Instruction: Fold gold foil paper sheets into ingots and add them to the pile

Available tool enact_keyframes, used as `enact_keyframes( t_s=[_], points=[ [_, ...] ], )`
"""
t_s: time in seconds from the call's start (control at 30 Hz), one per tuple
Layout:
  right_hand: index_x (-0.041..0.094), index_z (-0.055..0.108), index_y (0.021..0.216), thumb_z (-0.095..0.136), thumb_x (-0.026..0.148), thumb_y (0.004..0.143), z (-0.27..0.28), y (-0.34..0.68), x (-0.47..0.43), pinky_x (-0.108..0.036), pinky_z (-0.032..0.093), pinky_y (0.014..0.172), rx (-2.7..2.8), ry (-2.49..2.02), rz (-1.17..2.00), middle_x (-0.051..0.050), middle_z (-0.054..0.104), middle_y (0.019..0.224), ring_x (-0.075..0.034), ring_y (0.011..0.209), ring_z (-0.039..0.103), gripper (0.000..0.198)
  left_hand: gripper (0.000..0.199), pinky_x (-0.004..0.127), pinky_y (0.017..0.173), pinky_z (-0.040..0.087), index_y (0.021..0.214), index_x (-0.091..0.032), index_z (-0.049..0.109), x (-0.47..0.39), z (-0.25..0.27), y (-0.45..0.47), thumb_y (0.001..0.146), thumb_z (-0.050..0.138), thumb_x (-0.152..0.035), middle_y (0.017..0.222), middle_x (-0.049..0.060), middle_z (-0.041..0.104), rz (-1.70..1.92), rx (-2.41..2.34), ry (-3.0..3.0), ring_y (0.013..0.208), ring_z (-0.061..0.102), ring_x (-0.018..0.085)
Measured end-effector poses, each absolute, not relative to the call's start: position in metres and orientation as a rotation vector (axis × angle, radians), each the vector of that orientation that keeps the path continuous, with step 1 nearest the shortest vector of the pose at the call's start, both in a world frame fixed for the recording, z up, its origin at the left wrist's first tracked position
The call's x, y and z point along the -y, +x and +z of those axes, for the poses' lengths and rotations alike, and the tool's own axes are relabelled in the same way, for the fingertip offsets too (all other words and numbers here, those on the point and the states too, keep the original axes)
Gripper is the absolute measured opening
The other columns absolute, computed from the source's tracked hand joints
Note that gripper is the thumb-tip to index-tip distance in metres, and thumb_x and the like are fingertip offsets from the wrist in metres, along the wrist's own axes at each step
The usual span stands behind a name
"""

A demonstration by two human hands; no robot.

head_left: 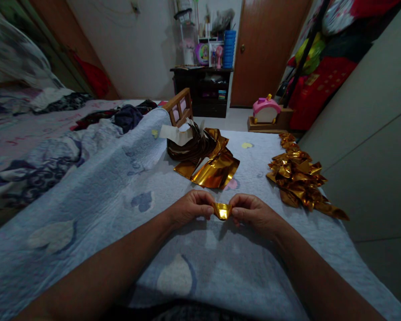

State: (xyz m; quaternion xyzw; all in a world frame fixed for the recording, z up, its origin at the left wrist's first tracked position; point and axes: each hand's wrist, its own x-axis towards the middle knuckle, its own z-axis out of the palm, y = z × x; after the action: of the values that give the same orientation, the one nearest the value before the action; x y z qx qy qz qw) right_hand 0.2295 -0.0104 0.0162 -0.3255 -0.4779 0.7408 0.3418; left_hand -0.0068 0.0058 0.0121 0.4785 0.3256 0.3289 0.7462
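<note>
Between my two hands is a small folded piece of gold foil paper [223,211], shaped like a little boat. My left hand [195,207] pinches its left end between thumb and fingers. The right end is pinched the same way by my right hand [250,210]. Just beyond them, a stack of gold foil sheets [217,171] lies partly fanned out, with a curled bundle of paper [190,145] behind it. Over to the right rests a heap of folded gold foil pieces [297,176].
Everything lies on a pale blue bedspread [120,232] with heart shapes. A wooden bed rail [179,107] stands past the paper bundle. Rumpled clothes [128,118] lie at the left. White cabinet doors [370,165] run close along the right side. A pink toy [266,110] sits beyond the bed.
</note>
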Motion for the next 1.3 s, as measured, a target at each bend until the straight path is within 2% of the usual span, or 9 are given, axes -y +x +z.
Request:
enact_keyframes(
  t_s=[0.33,0.57,0.8,1.1,1.3],
  points=[
    [0.017,0.068,0.084,0.088,0.039,0.075,0.0125,0.2289,0.0090,-0.022,0.040,0.054,1.223,-0.845,1.912,0.002,0.066,0.068,-0.009,0.056,0.055,0.031,0.034,0.021,0.057,0.038,0.070,-0.013,0.072,-0.0046,0.0150,-0.0052,0.059,0.095,-0.036,0.066,0.001,0.068,0.723,-0.739,1.065,0.058,0.055,0.009],
    [0.017,0.067,0.082,0.088,0.037,0.075,0.0118,0.2260,0.0104,-0.021,0.040,0.052,1.201,-0.836,1.891,0.003,0.065,0.065,-0.009,0.054,0.055,0.030,0.036,0.023,0.062,0.042,0.071,-0.012,0.072,-0.0049,0.0135,-0.0052,0.059,0.095,-0.037,0.070,0.003,0.071,0.722,-0.750,1.062,0.062,0.059,0.012],
    [0.018,0.070,0.084,0.089,0.037,0.073,0.0141,0.2289,0.0089,-0.023,0.045,0.057,1.196,-0.817,1.921,0.001,0.068,0.070,-0.010,0.059,0.059,0.030,0.035,0.022,0.061,0.043,0.073,-0.012,0.073,-0.0062,0.0123,-0.0062,0.060,0.094,-0.036,0.071,0.003,0.071,0.721,-0.738,1.078,0.061,0.059,0.011],
    [0.019,0.067,0.080,0.087,0.039,0.075,0.0172,0.2230,0.0102,-0.025,0.044,0.057,1.235,-0.865,1.808,0.001,0.069,0.070,-0.011,0.057,0.057,0.028,0.035,0.020,0.058,0.042,0.070,-0.013,0.071,-0.0049,0.0140,-0.0047,0.062,0.094,-0.037,0.068,0.001,0.068,0.774,-0.740,1.091,0.060,0.058,0.010],
    [0.019,0.068,0.084,0.085,0.036,0.076,0.0168,0.2242,0.0104,-0.025,0.042,0.057,1.224,-0.884,1.781,0.001,0.068,0.072,-0.011,0.059,0.057,0.025,0.035,0.020,0.058,0.046,0.081,-0.012,0.071,-0.0063,0.0127,-0.0073,0.065,0.093,-0.034,0.075,0.002,0.071,0.782,-0.702,1.067,0.060,0.061,0.010]
  ],
)
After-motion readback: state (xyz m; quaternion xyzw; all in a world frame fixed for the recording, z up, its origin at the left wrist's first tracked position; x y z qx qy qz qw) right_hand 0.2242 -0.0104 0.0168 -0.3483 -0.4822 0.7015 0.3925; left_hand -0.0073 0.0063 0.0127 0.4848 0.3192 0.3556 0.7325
